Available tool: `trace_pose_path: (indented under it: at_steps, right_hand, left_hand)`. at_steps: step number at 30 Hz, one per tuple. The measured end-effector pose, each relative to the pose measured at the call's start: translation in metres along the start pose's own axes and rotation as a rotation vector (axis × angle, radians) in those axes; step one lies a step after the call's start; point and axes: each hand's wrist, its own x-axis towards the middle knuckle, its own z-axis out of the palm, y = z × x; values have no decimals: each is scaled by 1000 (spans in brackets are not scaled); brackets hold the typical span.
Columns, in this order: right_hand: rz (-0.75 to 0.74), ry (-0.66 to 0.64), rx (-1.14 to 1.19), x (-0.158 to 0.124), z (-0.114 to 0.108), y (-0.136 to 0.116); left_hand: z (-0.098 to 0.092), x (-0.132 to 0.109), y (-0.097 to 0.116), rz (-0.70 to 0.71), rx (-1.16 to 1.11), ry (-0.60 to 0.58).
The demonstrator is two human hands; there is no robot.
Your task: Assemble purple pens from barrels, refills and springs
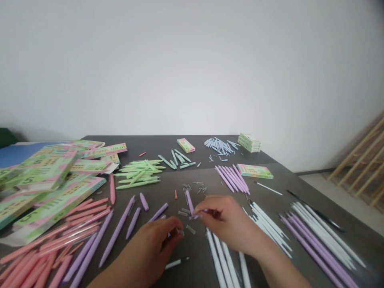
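My left hand [157,244] is closed, its fingertips pinched together around something too small to make out. A white pen refill [176,263] with a dark tip shows from beneath it; whether the hand holds it I cannot tell. To the right, my right hand [223,220] is closed in a pinch, with a small purple pen part [196,217] at its fingertips. Just beyond lies a short purple pen barrel [190,203], beside small clear plastic pieces [191,229]. Tiny metal springs [186,187] are scattered farther away. Several purple barrels [118,232] lie left of my left hand.
Flattened printed cartons [54,200] and pink pens [45,250] crowd the left. Green pens [141,174] and blue pens [220,145] lie farther back. White refills [222,260] sit near my right forearm. Stacked boxes [249,143] stand at the table's far right.
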Motion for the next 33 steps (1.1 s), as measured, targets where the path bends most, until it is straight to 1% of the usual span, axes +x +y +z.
trace_pose_path:
  at_steps: [3,5,7,10,14,20,27,30,33]
  right_hand:
    - [160,-48,14,1,-6,15]
    - [221,-55,-40,2,-3,22]
    - [239,-34,-116,4,1,24]
    - [242,-14,-196,6,2,17]
    - [250,33,-241,6,-4,9]
    - [296,156,-363,9,-6,12]
    - [267,142,-434,9,-3,11]
    - [274,127,-456,9,-2,10]
    - [272,102,-469,10,0,9]
  left_hand:
    - [2,-4,-2,3,79,-83]
    - [2,-6,-3,1,123,-132]
    - [1,-7,-3,-17,159,-165]
    - [-2,-5,-1,-5,161,-188]
    - [-3,1,0,15,161,-182]
    - [2,4,-3,-5,186,-163]
    - [10,6,-2,-28,202,-166]
    - [13,8,1,-5,223,-141]
    - [17,10,5,-26,264,-102]
